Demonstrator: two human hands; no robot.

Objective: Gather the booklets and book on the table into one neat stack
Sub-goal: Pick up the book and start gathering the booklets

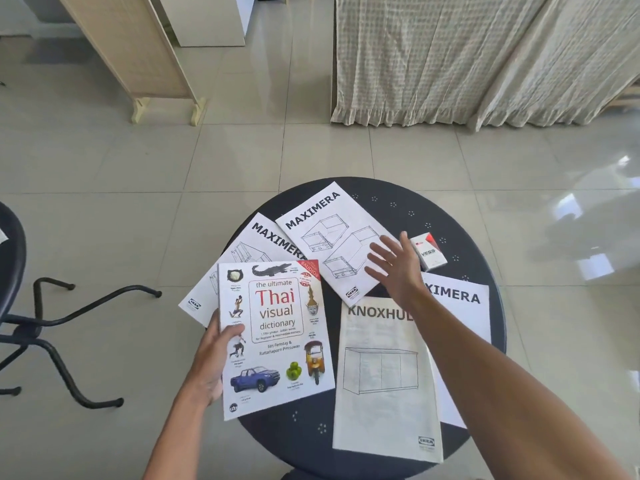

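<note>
A white Thai visual dictionary book (277, 337) lies at the left of the round dark table (398, 199); my left hand (213, 362) grips its left edge. It overlaps a MAXIMERA booklet (242, 251). A second MAXIMERA booklet (325, 237) lies at the back middle, and my right hand (394, 268) hovers open over its right corner, fingers spread. A KNOXHULT booklet (384, 375) lies at the front right, on top of a third MAXIMERA booklet (460, 306), which my right forearm partly hides.
A small white and red VESS box (429, 252) sits on the table just right of my right hand. A black chair base (52, 327) stands on the tiled floor to the left. A wooden screen and a checked curtain stand further back.
</note>
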